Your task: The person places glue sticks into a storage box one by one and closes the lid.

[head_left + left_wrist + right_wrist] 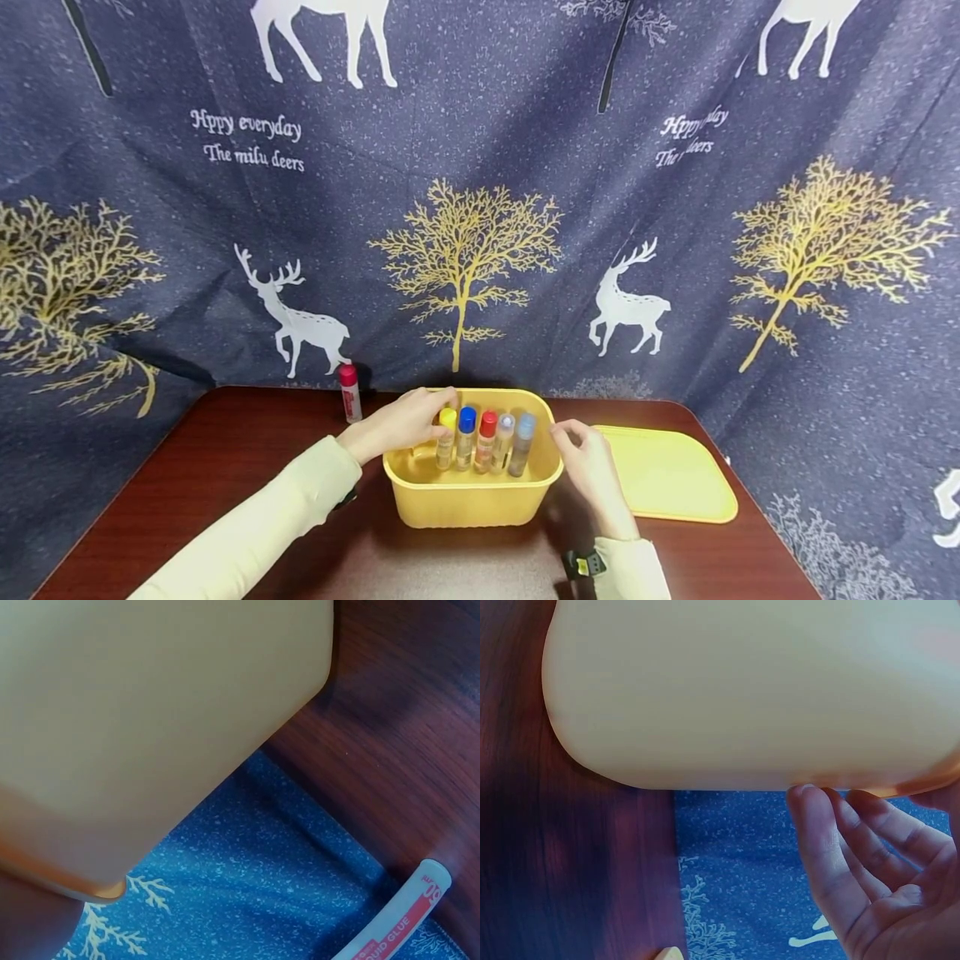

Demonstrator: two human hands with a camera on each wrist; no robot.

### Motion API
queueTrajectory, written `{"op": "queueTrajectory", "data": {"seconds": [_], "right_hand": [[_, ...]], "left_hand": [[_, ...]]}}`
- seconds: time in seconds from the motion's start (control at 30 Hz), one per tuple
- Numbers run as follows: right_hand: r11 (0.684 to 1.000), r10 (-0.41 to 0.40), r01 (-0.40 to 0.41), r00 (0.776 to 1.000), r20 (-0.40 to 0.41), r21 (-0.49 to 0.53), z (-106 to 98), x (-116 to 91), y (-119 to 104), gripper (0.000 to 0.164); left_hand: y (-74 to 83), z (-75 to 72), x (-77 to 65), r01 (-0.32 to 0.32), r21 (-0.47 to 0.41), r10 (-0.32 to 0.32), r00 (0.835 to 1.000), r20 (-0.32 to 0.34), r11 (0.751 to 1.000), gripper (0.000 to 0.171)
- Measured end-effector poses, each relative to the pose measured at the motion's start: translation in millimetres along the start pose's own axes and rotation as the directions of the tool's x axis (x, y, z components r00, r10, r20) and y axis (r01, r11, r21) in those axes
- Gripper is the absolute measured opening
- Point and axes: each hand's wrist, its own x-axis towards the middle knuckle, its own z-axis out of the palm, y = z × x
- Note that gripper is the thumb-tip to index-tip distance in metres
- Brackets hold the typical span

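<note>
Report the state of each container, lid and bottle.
Yellow bin: open, upright
Yellow lid: off, flat on table
Liquid glue bottle: closed, upright, outside bin
Yellow-capped bottle: closed, inside bin
Blue-capped bottle: closed, inside bin
Red-capped bottle: closed, inside bin
Pale-topped bottle: inside bin, cap unclear
Light-blue-capped bottle: closed, inside bin

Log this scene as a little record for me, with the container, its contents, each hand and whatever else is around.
container: yellow bin, open-topped, on table
contents, left to right: yellow-capped bottle, blue-capped bottle, red-capped bottle, whitish-capped bottle, pale-blue-capped bottle
left hand: over the bin's left side, beside the yellow-capped bottle; grip unclear
right hand: at the bin's right rim; grip unclear
outside bin: glue bottle, upright, back left; flat yellow lid, right
backdrop: dark blue cloth, deer and tree print
</note>
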Motion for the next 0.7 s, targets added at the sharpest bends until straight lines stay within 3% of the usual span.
{"op": "queueTrajectory", "data": {"seconds": [0.57, 0.7], "right_hand": [[1.0, -0.002, 0.002, 1.0, -0.005, -0.012, 4, 0, -4, 0.023], [1.0, 0.003, -0.003, 1.0, -0.003, -0.01, 0, -1, -2, 0.022]], "left_hand": [[0.5, -10.3, -3.9, 0.066, -0.121, -0.056, 0.995, 0.083, 0.99, 0.04], [1.8, -10.3, -4.4, 0.076, -0.182, -0.067, 0.996, 0.058, 0.98, 0.045]]}}
